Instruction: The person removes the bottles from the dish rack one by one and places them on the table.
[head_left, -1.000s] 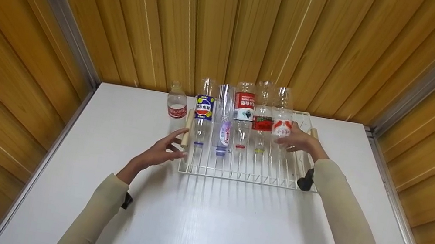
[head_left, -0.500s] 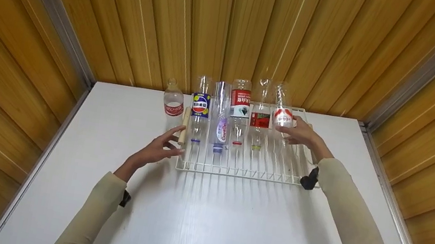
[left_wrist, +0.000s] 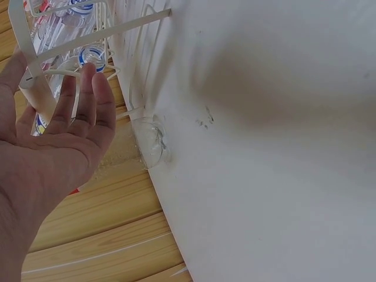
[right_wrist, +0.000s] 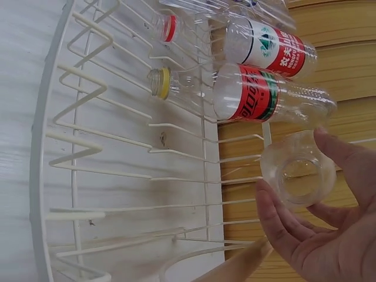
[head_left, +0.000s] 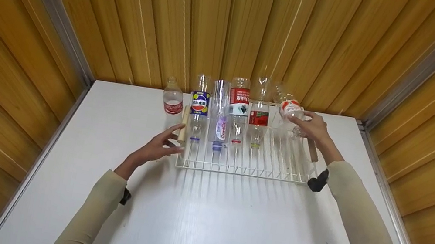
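Observation:
In the head view, my right hand (head_left: 314, 129) holds a clear plastic bottle (head_left: 291, 107) with a red-and-white label above the right part of a white wire rack (head_left: 244, 173). The bottle is tilted, its lower end toward the right; the right wrist view shows the round, clear end of this bottle (right_wrist: 296, 176) between thumb and fingers. My left hand (head_left: 156, 149) is at the rack's left wooden handle (head_left: 184, 123), fingers loosely extended and touching it. In the left wrist view, the left hand (left_wrist: 64, 141) lies palm-up beside the handle (left_wrist: 40, 97).
Several bottles lie in a row on the rack, among them a blue-labelled bottle (head_left: 200, 103) and a red-labelled bottle (right_wrist: 258, 93). A bottle with a red label (head_left: 173, 99) stands left of the rack on the white table (head_left: 191, 223). Wood-look panels (head_left: 208, 19) enclose the table.
My right hand has lifted the bottle with the red-and-white label from the rack's right side, tilting it and moving right. My left hand stays at the handle.

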{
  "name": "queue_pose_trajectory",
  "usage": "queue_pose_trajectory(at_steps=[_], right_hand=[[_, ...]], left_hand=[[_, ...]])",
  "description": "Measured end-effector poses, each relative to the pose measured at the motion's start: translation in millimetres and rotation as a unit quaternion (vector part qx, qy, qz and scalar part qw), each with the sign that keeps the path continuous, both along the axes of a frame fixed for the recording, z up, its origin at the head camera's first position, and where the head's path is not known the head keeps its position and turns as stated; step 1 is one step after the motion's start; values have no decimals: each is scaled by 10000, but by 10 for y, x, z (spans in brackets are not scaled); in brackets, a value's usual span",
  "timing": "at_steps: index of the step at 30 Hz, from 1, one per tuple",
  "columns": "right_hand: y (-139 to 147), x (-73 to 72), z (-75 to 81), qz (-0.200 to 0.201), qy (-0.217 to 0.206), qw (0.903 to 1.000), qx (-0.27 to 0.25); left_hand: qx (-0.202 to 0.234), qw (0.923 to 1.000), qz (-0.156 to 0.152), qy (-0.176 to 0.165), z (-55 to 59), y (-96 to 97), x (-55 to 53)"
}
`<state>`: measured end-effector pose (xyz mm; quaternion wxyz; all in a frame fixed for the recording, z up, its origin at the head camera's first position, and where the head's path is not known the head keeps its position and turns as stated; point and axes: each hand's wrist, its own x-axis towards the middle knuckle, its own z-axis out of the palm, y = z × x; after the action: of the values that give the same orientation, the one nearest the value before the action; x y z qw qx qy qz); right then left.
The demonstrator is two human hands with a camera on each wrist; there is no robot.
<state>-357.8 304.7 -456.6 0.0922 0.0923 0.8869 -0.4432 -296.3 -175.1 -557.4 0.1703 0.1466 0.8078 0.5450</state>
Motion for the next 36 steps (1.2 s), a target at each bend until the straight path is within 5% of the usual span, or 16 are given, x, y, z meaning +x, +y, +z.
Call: queue_pose_trajectory(at_steps=[8, 12, 15, 22, 36], right_hand=[[141, 23, 86, -621, 366, 9969, -330], [177, 37, 173, -695, 640, 9933, -671], [157, 70, 240, -511, 831, 9916, -848], [-6, 163, 306, -19, 967, 9908, -951], [-298, 276, 330, 1563, 984, 9674, -1732]], left_hand=[[-87, 9999, 38, -137, 12, 11, -11], [-80, 9998, 33, -188, 151, 35, 53], [-30, 9997, 38, -231, 270, 55, 118], [-82, 9998, 47, -145, 1, -2, -18], [-202, 9998, 39, -37, 70, -1, -20]])
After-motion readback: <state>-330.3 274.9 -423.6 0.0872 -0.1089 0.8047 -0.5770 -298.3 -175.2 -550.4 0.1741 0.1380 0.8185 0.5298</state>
